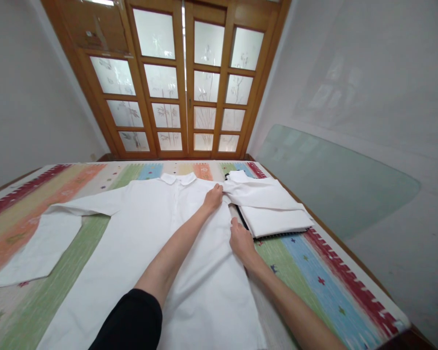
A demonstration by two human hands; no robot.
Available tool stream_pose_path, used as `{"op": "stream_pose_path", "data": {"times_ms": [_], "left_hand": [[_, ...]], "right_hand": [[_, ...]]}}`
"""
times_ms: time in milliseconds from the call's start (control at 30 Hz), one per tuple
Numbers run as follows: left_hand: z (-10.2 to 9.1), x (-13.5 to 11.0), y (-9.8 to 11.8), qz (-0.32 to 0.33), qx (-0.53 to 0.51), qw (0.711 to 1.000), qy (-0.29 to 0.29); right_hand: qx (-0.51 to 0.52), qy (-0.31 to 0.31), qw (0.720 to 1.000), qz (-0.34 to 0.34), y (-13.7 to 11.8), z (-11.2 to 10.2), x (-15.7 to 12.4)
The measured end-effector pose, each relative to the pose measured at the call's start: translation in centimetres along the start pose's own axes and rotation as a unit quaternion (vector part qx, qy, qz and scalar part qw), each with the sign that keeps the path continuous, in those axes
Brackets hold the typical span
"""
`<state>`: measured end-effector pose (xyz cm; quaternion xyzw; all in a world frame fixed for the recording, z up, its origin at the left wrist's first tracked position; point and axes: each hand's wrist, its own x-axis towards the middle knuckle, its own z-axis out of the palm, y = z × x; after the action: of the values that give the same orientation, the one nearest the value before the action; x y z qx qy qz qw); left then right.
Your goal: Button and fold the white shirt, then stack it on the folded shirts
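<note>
A white collared shirt lies spread flat on a striped, many-coloured cloth, collar toward the far end. Its one sleeve stretches out to the left. My left hand reaches across and pinches the fabric at the shirt's right shoulder, fingers closed on it. My right hand presses on the shirt's right edge a little nearer to me, fingers curled onto the cloth. The right sleeve runs off over a stack of folded white garments beside both hands.
The folded stack rests on a dark flat board at the right of the surface. The striped cloth covers a wooden-edged surface. Wooden doors with frosted glass panes stand beyond. A glass panel leans on the right wall.
</note>
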<state>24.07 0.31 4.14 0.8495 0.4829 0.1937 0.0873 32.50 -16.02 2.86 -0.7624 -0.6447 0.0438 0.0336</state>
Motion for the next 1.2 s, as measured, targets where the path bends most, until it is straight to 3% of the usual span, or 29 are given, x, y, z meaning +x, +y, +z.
{"op": "stream_pose_path", "data": {"times_ms": [233,400,533,700,933,1100,1200], "left_hand": [[1.2,-0.9,0.4,-0.024,-0.023,0.999,0.035],[1.0,-2.1,1.1,-0.030,-0.047,0.996,0.064],[0.9,-4.4,1.2,0.055,-0.072,0.993,0.081],[1.3,-7.5,0.9,0.212,-0.049,0.976,-0.023],[1.5,-9.8,0.5,0.218,0.019,0.974,-0.062],[1.5,-10.7,0.2,0.214,0.047,0.972,-0.088],[1.5,-10.9,0.0,0.213,0.060,0.971,-0.086]], "right_hand": [[0.003,0.001,1.000,0.014,0.4,-0.5,-0.5],[0.080,0.012,0.997,0.001,1.6,-0.6,-2.4],[0.183,0.008,0.983,-0.019,3.3,-0.4,-4.6],[0.296,-0.037,0.954,-0.038,4.8,-0.1,-6.8],[0.381,-0.098,0.919,-0.003,5.7,0.2,-8.9],[0.460,-0.156,0.874,0.030,6.3,-0.1,-9.8],[0.448,-0.130,0.883,0.042,6.6,-0.3,-10.4]]}}
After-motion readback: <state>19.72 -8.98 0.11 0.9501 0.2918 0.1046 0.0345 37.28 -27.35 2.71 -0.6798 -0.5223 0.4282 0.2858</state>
